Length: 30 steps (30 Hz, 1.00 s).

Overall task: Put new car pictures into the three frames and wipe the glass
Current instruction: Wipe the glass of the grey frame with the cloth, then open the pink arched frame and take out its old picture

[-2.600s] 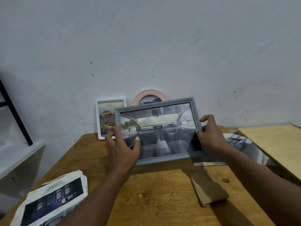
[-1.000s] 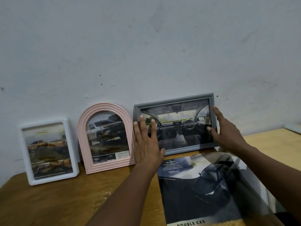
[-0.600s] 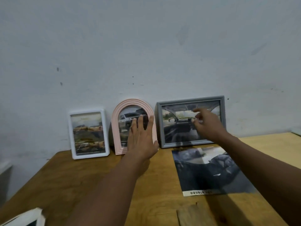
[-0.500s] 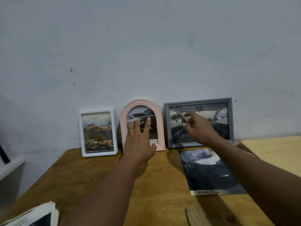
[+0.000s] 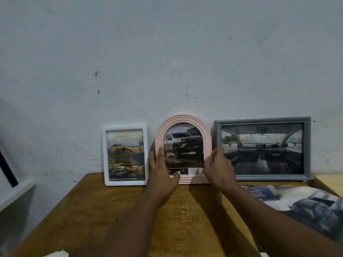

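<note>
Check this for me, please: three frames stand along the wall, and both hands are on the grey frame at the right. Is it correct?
Not quite. Both hands, the left hand and the right hand, are on the pink arched frame in the middle, not the grey frame at the right, as the head view shows. The rest is correct.

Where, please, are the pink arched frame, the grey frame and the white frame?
pink arched frame (image 5: 183, 118): head view, top of its arch.
grey frame (image 5: 261, 177): head view, bottom rail.
white frame (image 5: 125, 183): head view, bottom edge.
</note>
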### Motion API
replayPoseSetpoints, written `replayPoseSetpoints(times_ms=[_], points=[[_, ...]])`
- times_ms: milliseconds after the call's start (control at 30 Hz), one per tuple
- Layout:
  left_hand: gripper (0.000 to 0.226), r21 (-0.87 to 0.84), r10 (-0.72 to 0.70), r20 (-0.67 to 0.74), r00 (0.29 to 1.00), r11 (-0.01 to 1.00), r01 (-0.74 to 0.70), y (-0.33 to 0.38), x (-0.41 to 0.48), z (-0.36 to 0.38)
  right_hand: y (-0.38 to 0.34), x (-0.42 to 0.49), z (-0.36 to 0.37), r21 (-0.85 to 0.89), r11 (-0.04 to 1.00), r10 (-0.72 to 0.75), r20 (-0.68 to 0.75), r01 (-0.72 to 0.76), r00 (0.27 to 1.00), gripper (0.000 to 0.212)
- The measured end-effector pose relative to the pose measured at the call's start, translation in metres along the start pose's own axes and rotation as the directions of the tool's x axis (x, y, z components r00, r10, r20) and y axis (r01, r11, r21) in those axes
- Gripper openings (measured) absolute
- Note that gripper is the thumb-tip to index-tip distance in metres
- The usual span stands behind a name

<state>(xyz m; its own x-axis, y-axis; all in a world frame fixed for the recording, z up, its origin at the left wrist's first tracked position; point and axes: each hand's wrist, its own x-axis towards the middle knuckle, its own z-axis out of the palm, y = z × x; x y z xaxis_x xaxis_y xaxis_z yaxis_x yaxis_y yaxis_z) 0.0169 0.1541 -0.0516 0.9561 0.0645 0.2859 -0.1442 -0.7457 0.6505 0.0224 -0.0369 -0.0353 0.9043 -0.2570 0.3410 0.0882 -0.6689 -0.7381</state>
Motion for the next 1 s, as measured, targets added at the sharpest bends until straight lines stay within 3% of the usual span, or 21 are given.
replayPoseSetpoints(times_ms=[300, 500, 600, 733, 867, 1000], points=[[0.101, -0.084, 0.003, -0.041, 0.999, 0.996, -0.006, 0.002, -0.019, -0.014, -0.003, -0.018, -0.018, 0.112, 0.991, -0.080, 0.023, 0.077, 0.997, 0.024], [0.076, -0.113, -0.054, 0.069, 0.996, 0.992, 0.062, 0.020, -0.061, -0.050, -0.024, -0.049, -0.063, 0.232, 0.969, -0.104, 0.089, 0.080, 0.991, 0.015], [0.064, -0.225, -0.123, 0.213, 0.969, 0.959, 0.172, 0.027, -0.066, -0.055, -0.039, -0.042, -0.081, 0.261, 0.965, -0.054, 0.162, 0.009, 0.985, 0.012], [0.071, -0.279, -0.139, 0.400, 0.906, 0.923, 0.265, 0.037, -0.060, -0.065, -0.069, -0.024, -0.106, 0.116, 0.993, -0.064, 0.242, 0.036, 0.968, 0.013], [0.073, -0.161, -0.147, 0.414, 0.898, 0.959, 0.232, 0.054, -0.091, -0.088, -0.105, -0.059, -0.131, -0.159, 0.972, -0.109, 0.347, 0.173, 0.932, 0.020], [0.066, -0.243, -0.091, 0.368, 0.925, 0.951, 0.190, 0.066, -0.119, -0.106, -0.133, -0.111, -0.132, -0.327, 0.899, -0.154, 0.388, 0.292, 0.909, 0.024]])
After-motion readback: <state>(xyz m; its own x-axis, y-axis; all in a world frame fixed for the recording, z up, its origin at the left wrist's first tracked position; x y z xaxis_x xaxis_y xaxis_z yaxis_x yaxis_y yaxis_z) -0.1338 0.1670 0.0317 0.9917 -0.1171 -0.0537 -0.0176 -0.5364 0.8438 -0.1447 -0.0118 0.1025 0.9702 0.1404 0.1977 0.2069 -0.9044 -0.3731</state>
